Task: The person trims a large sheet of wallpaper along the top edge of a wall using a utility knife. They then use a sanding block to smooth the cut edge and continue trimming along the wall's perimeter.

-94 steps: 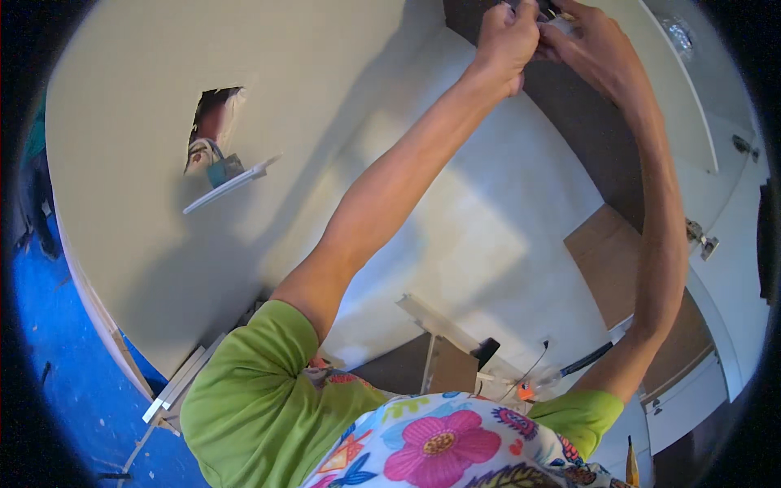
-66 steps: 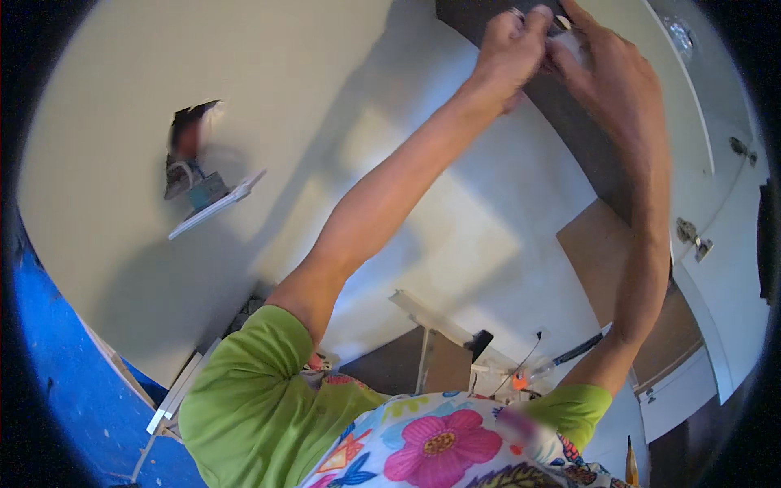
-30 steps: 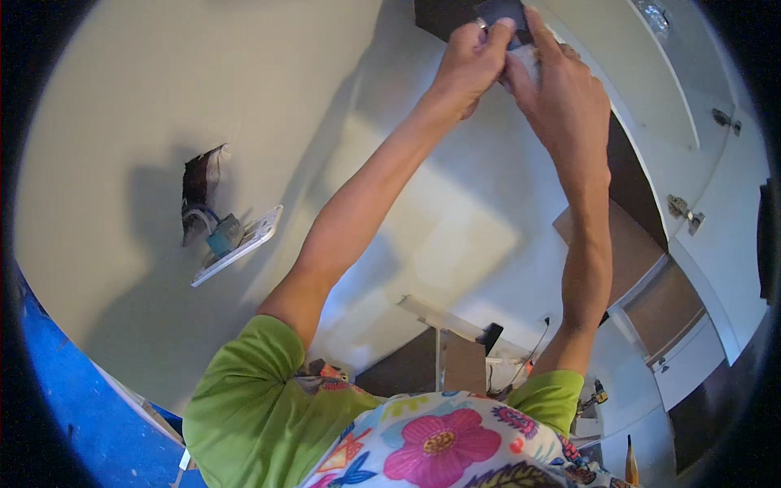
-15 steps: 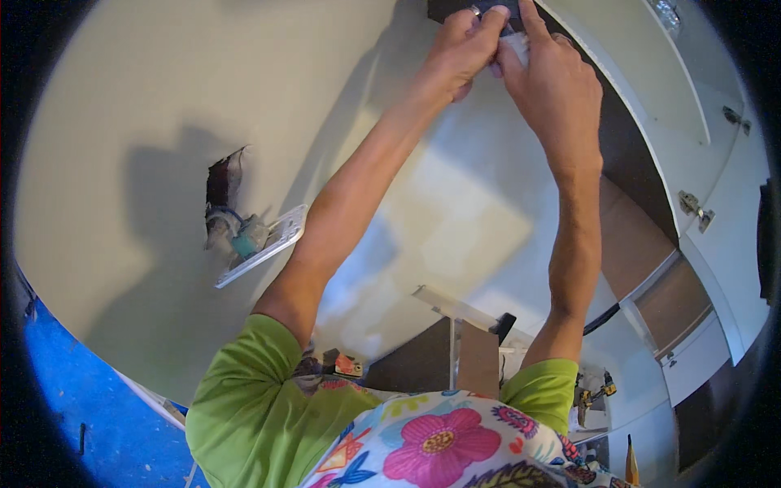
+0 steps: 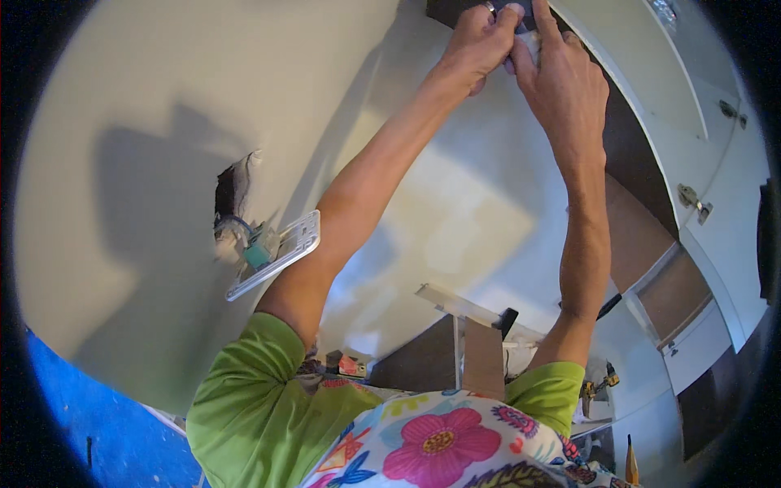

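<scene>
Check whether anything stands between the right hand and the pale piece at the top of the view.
Nothing visible does: the right hand is at the pale piece, partly hiding it. The left hand is close alongside, and the white plate hangs lower in the picture, by the left forearm.

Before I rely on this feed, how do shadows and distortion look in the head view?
Head view: a large dark shadow lies on the beige wall, mainly left of the ragged dark hole; head view too: the edge of the long white cabinet panel looks bowed.
</scene>
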A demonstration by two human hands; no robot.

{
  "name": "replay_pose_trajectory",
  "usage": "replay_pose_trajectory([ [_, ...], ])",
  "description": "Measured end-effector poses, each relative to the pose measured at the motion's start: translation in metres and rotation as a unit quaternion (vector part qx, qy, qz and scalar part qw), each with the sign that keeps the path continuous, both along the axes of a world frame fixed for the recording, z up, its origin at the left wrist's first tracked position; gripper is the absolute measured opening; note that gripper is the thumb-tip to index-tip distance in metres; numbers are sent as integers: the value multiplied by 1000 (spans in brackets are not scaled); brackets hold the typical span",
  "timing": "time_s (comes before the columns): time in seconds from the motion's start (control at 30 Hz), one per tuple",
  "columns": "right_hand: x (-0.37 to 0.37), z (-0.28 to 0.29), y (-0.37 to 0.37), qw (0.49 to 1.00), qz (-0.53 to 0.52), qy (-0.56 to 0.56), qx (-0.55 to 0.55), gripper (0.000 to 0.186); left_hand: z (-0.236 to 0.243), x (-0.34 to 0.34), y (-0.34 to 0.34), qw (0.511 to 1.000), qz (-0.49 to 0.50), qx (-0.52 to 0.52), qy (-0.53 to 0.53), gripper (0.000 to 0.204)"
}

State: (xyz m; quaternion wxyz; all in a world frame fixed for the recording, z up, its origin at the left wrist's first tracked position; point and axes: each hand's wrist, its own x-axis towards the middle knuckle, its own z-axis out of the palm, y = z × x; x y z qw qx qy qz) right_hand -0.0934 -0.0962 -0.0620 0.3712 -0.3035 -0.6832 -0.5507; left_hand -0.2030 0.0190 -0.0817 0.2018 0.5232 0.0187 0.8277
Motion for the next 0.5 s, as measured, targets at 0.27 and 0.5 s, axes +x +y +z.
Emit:
replay_pose_trajectory([
  [0.27,13,13,25,999,53,-14,-5,70,7,6,-13,997,79,-18,5,37],
  [0.5,26,30,36,982,166,-86,0,66,11,26,-2,990,99,39,-90,34],
])
